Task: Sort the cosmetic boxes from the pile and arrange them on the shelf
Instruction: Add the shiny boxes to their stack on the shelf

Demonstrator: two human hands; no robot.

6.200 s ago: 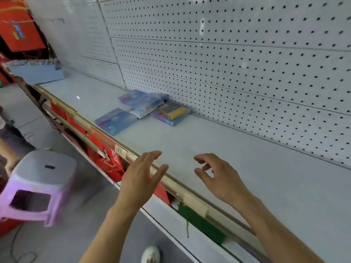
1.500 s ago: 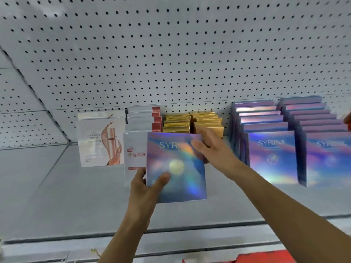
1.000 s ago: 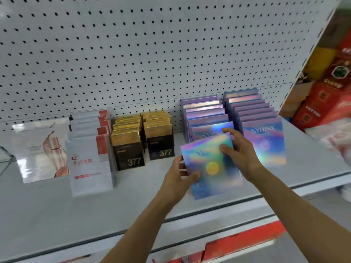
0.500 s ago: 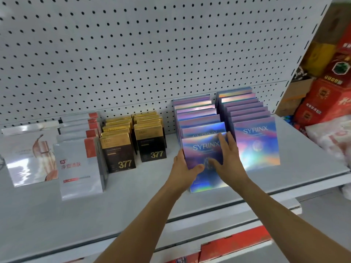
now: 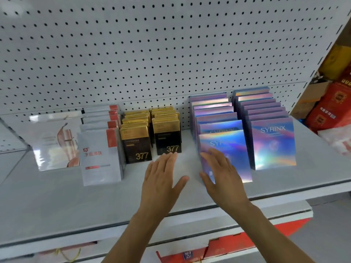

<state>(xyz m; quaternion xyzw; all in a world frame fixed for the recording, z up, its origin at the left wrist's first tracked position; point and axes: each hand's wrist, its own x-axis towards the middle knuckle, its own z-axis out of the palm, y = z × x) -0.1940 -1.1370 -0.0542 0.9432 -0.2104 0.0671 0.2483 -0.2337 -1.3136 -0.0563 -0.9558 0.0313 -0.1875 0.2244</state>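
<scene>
Both hands have let go of the holographic SYRINX box (image 5: 226, 154) since half a second ago, and it now stands at the front of the left SYRINX row (image 5: 212, 109) on the shelf (image 5: 57, 202). Left hand (image 5: 161, 179) hovers flat and released over bare shelf, near the right 377 box (image 5: 168, 137). Right hand (image 5: 221, 177), fingers straight, lies across the placed box's lower left face; whether it touches I cannot tell. Brushing it on withdrawal could tip the leaning box forward off the near edge.
</scene>
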